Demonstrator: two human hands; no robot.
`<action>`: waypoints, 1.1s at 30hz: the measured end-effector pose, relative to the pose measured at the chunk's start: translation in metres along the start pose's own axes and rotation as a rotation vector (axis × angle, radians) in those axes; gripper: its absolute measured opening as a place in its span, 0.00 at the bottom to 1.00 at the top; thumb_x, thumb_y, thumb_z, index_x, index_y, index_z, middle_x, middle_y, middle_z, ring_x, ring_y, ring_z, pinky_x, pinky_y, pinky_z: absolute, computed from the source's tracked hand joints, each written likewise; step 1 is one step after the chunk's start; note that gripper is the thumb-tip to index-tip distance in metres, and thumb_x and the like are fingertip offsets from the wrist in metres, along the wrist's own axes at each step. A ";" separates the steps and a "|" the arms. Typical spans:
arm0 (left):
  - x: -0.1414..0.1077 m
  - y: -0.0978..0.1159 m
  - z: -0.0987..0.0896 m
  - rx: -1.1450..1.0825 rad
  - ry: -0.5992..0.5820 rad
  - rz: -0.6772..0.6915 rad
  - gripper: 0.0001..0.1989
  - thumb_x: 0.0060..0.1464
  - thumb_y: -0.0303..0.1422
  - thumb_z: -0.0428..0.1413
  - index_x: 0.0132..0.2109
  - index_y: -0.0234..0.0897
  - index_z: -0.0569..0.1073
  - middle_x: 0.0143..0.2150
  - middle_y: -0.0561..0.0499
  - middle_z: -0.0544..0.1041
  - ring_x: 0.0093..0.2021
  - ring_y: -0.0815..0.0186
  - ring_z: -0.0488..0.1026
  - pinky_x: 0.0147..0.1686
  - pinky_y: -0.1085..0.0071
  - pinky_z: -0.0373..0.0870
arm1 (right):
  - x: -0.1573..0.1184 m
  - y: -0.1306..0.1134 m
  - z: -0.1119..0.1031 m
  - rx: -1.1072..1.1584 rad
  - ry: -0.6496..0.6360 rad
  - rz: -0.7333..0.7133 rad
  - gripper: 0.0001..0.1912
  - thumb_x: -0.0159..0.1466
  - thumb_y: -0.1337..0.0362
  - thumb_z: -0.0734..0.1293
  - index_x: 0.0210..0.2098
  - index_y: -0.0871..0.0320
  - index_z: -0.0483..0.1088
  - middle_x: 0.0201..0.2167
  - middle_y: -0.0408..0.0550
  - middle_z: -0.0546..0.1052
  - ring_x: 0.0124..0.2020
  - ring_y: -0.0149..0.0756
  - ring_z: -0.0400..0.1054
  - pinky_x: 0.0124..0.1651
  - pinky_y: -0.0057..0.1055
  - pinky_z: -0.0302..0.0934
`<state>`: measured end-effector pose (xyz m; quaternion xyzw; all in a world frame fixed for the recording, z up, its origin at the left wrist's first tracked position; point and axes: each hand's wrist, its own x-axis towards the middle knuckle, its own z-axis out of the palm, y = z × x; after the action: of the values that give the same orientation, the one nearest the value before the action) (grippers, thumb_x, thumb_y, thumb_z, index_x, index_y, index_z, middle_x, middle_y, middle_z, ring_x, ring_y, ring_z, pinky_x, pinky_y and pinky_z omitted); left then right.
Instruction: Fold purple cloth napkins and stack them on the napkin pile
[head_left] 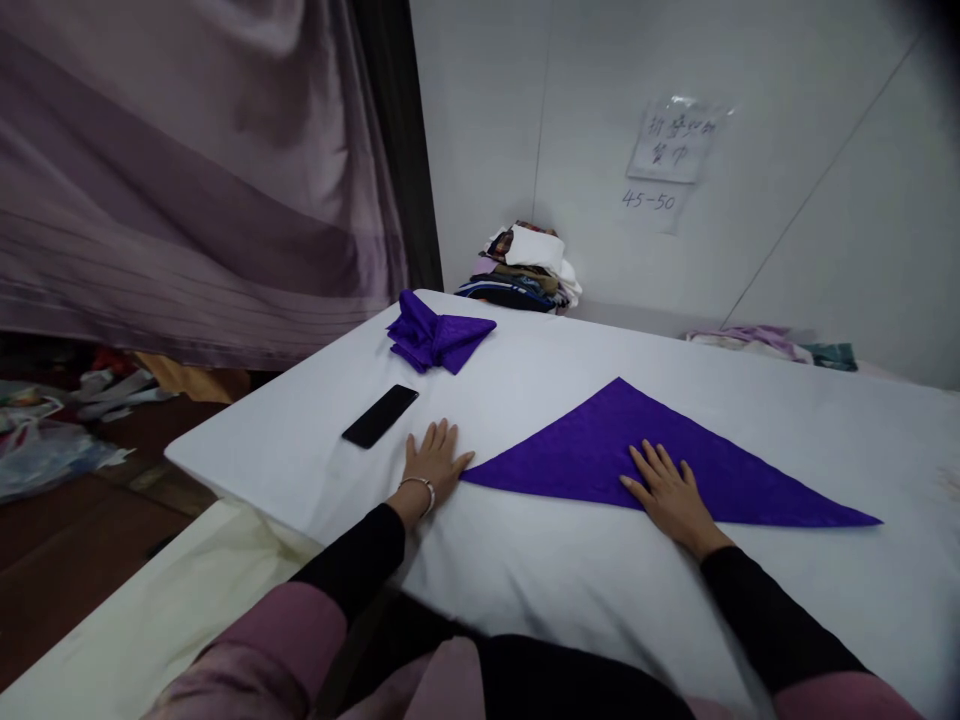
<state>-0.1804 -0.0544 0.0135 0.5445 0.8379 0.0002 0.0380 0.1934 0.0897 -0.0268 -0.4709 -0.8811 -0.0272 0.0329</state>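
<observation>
A purple cloth point(585, 440) lies flat on the white table as a wide triangle, its peak pointing away from me and its long edge towards me. My left hand point(435, 462) rests on the white cover with fingers spread, the thumb at the triangle's left corner. Flat on the purple cloth near the middle of its long edge is my right hand point(669, 492), fingers apart. Neither hand grips anything. A bracelet point(427, 490) circles my left wrist.
A black phone point(381, 416) lies left of my left hand. Behind it sits a crumpled purple cloth point(439, 335). Folded clothes point(525, 265) are stacked beyond the white table's point(300, 420) far edge. A curtain point(195, 170) hangs at the left; paper signs point(671, 145) are on the wall.
</observation>
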 end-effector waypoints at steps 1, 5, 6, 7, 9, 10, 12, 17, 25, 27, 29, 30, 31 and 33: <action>0.002 0.004 -0.003 -0.017 0.006 -0.027 0.33 0.59 0.49 0.34 0.65 0.33 0.49 0.68 0.44 0.44 0.67 0.54 0.39 0.60 0.44 0.38 | 0.000 0.000 0.000 0.001 0.001 0.003 0.33 0.65 0.46 0.46 0.65 0.55 0.46 0.66 0.51 0.47 0.66 0.48 0.36 0.61 0.54 0.38; 0.005 0.050 -0.020 -0.117 0.097 0.042 0.32 0.60 0.48 0.33 0.64 0.34 0.51 0.68 0.44 0.45 0.67 0.56 0.40 0.61 0.46 0.37 | 0.002 -0.002 -0.002 0.020 -0.013 0.021 0.34 0.65 0.45 0.46 0.65 0.54 0.46 0.66 0.50 0.46 0.66 0.46 0.35 0.61 0.53 0.36; 0.004 0.067 -0.026 -0.137 0.118 0.122 0.31 0.60 0.48 0.33 0.64 0.35 0.52 0.68 0.45 0.45 0.67 0.57 0.40 0.62 0.47 0.37 | 0.002 -0.003 -0.003 0.029 -0.018 0.025 0.34 0.65 0.44 0.46 0.65 0.54 0.46 0.66 0.50 0.47 0.66 0.46 0.35 0.61 0.53 0.36; 0.001 0.085 -0.032 -0.156 0.130 0.208 0.31 0.60 0.49 0.33 0.64 0.37 0.52 0.68 0.46 0.46 0.67 0.57 0.40 0.62 0.48 0.36 | 0.002 -0.003 -0.004 0.037 -0.021 0.028 0.34 0.64 0.44 0.46 0.65 0.53 0.46 0.66 0.50 0.47 0.66 0.46 0.35 0.61 0.53 0.35; -0.006 0.120 -0.042 -0.183 0.139 0.365 0.32 0.59 0.51 0.34 0.64 0.39 0.53 0.68 0.46 0.46 0.67 0.56 0.40 0.62 0.47 0.35 | 0.003 -0.004 -0.006 0.054 -0.024 0.028 0.34 0.64 0.43 0.47 0.65 0.53 0.46 0.66 0.50 0.47 0.66 0.46 0.36 0.61 0.53 0.35; -0.010 0.135 -0.045 -0.192 0.142 0.438 0.32 0.58 0.51 0.35 0.64 0.40 0.53 0.68 0.47 0.46 0.67 0.56 0.39 0.62 0.47 0.34 | 0.003 -0.004 -0.007 0.061 -0.023 0.026 0.34 0.64 0.42 0.47 0.64 0.52 0.46 0.66 0.49 0.47 0.66 0.46 0.36 0.61 0.53 0.35; -0.014 0.159 -0.046 -0.207 0.145 0.565 0.32 0.57 0.53 0.35 0.64 0.42 0.53 0.68 0.50 0.46 0.67 0.59 0.39 0.63 0.50 0.34 | 0.004 -0.005 -0.009 0.075 -0.022 0.023 0.34 0.64 0.42 0.47 0.64 0.51 0.47 0.66 0.49 0.47 0.66 0.46 0.36 0.61 0.53 0.36; -0.001 0.170 -0.014 -0.194 0.066 0.571 0.37 0.56 0.55 0.35 0.64 0.37 0.52 0.68 0.46 0.46 0.67 0.55 0.40 0.63 0.50 0.36 | 0.004 -0.007 -0.014 0.107 -0.028 0.029 0.35 0.64 0.42 0.47 0.64 0.52 0.47 0.66 0.49 0.47 0.66 0.46 0.36 0.62 0.53 0.35; 0.006 0.074 0.015 -0.035 -0.009 0.318 0.36 0.56 0.53 0.36 0.65 0.35 0.49 0.68 0.44 0.45 0.67 0.54 0.39 0.61 0.47 0.37 | 0.004 -0.009 -0.018 0.158 -0.036 0.033 0.35 0.64 0.42 0.47 0.64 0.51 0.46 0.66 0.48 0.45 0.66 0.46 0.35 0.62 0.53 0.32; 0.007 0.038 0.011 0.019 -0.013 0.215 0.34 0.57 0.49 0.37 0.65 0.36 0.50 0.68 0.45 0.46 0.67 0.55 0.40 0.61 0.47 0.38 | 0.005 -0.008 -0.017 0.166 -0.038 0.031 0.34 0.64 0.42 0.47 0.64 0.51 0.46 0.66 0.49 0.45 0.66 0.46 0.34 0.62 0.53 0.32; 0.010 0.008 0.004 0.085 -0.011 0.073 0.31 0.58 0.45 0.36 0.65 0.34 0.50 0.68 0.45 0.45 0.67 0.55 0.40 0.60 0.46 0.41 | 0.005 -0.008 -0.017 0.172 -0.037 0.029 0.34 0.64 0.42 0.47 0.65 0.51 0.46 0.66 0.49 0.45 0.66 0.47 0.34 0.62 0.54 0.31; 0.012 -0.001 -0.001 0.117 0.018 0.000 0.32 0.58 0.45 0.37 0.65 0.32 0.50 0.68 0.44 0.45 0.67 0.54 0.40 0.59 0.45 0.41 | 0.005 -0.008 -0.017 0.174 -0.036 0.030 0.35 0.64 0.42 0.47 0.65 0.51 0.46 0.66 0.49 0.45 0.66 0.47 0.34 0.62 0.54 0.31; 0.014 -0.005 -0.005 0.142 0.057 -0.053 0.32 0.58 0.45 0.37 0.64 0.31 0.51 0.68 0.43 0.44 0.67 0.53 0.39 0.59 0.44 0.41 | 0.005 -0.008 -0.018 0.177 -0.035 0.031 0.35 0.64 0.42 0.47 0.65 0.51 0.46 0.66 0.49 0.45 0.66 0.47 0.34 0.62 0.54 0.31; 0.016 0.005 -0.015 0.149 0.138 -0.070 0.31 0.58 0.45 0.37 0.64 0.31 0.52 0.68 0.42 0.45 0.67 0.52 0.40 0.59 0.44 0.41 | 0.005 -0.008 -0.019 0.181 -0.037 0.032 0.35 0.64 0.42 0.47 0.65 0.51 0.46 0.66 0.50 0.45 0.66 0.47 0.34 0.62 0.54 0.31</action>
<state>-0.1827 -0.0373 0.0274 0.5149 0.8547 -0.0259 -0.0605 0.1845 0.0879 -0.0079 -0.4803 -0.8729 0.0616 0.0591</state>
